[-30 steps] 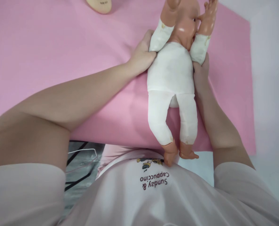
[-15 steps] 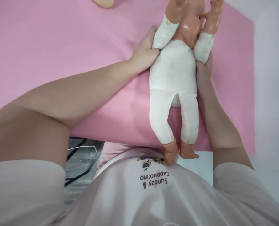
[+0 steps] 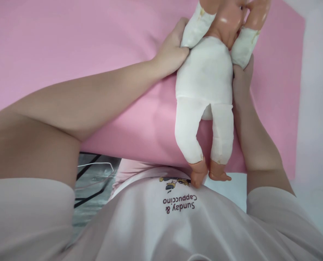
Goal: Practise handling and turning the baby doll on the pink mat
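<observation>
A baby doll [image 3: 205, 76] with a white cloth body and brown plastic head, hands and feet is held over the pink tabletop, its feet towards me. The top of its head is cut off by the upper edge of the view. My left hand [image 3: 175, 50] is closed on the doll's side, just under its raised arm. On the other side my right hand [image 3: 242, 78] grips it below the other arm, with most of its fingers hidden behind the doll. Both doll arms point up beside the head.
A pink-covered table [image 3: 96, 32] spreads in front of me, its near edge at my waist. A white wall [image 3: 318, 108] stands on the right. Below the table at the left are black bars and a white cable [image 3: 96, 164] over a grey floor.
The doll and both hands sit slightly higher and further right in the view. A pale object at the top edge has left the picture. Both hands keep their hold.
</observation>
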`<action>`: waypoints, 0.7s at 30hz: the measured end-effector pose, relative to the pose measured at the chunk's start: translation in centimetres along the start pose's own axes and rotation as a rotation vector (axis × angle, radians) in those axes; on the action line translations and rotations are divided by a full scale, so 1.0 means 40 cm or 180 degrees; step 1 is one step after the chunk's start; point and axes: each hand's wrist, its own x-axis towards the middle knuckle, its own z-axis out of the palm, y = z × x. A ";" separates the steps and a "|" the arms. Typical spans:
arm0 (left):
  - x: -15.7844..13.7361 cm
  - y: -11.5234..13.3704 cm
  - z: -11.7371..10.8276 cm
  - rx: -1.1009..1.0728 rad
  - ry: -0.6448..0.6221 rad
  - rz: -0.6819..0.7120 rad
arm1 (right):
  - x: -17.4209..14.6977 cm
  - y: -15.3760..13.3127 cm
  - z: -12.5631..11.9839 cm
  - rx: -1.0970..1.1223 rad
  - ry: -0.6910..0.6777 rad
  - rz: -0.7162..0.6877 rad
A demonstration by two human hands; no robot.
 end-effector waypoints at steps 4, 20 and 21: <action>-0.002 0.009 0.006 0.0215 -0.0024 -0.0034 | 0.001 0.005 0.000 -0.0081 -0.0006 -0.0113; 0.003 -0.010 -0.012 -0.0139 -0.0097 -0.0060 | 0.012 0.009 -0.006 -0.0087 0.0021 0.0002; 0.002 -0.008 -0.012 -0.0143 -0.0100 -0.0052 | 0.009 0.005 -0.003 -0.0086 0.0069 0.0010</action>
